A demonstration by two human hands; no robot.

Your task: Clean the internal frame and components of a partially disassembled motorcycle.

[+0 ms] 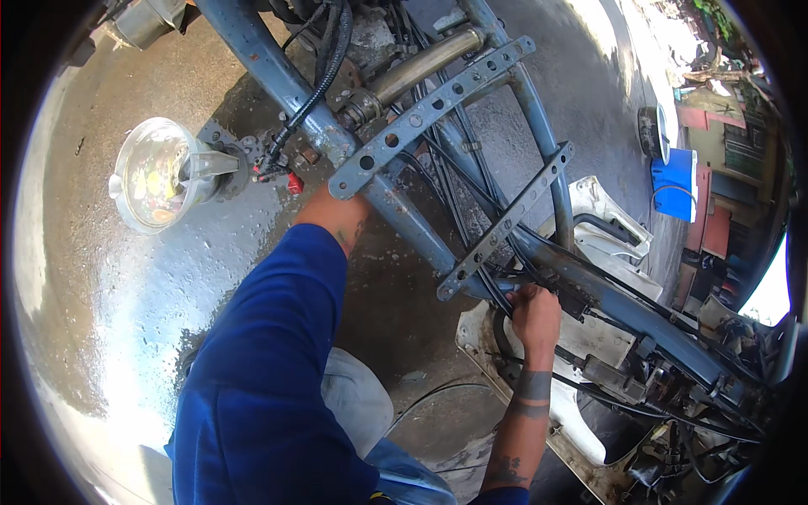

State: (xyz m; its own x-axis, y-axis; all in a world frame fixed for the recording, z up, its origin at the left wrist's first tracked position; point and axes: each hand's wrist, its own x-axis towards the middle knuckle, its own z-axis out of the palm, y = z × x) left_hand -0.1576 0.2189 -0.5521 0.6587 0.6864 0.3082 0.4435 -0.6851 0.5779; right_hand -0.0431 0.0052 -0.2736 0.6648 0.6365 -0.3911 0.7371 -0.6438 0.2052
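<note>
A blue-grey motorcycle frame (408,223) runs slantwise before me, with two perforated metal brackets (433,109) across its tubes. My left forearm (332,219) passes beneath the upper bracket; the frame tube hides the hand and its fingers. Lower right, my right hand (536,318) is closed in a fist at the end of the lower bracket, around black cables (497,290) that run along the frame. The fingertips are partly hidden there. A metal tube-shaped part (429,66) lies between the frame rails near the top.
A clear plastic jug (156,181) lies on the wet concrete floor at left, near a red-tipped connector (295,183). White body panels (593,219) sit beside and under the frame at right. Further off stands a blue container (675,185). More wiring (648,383) hangs at lower right.
</note>
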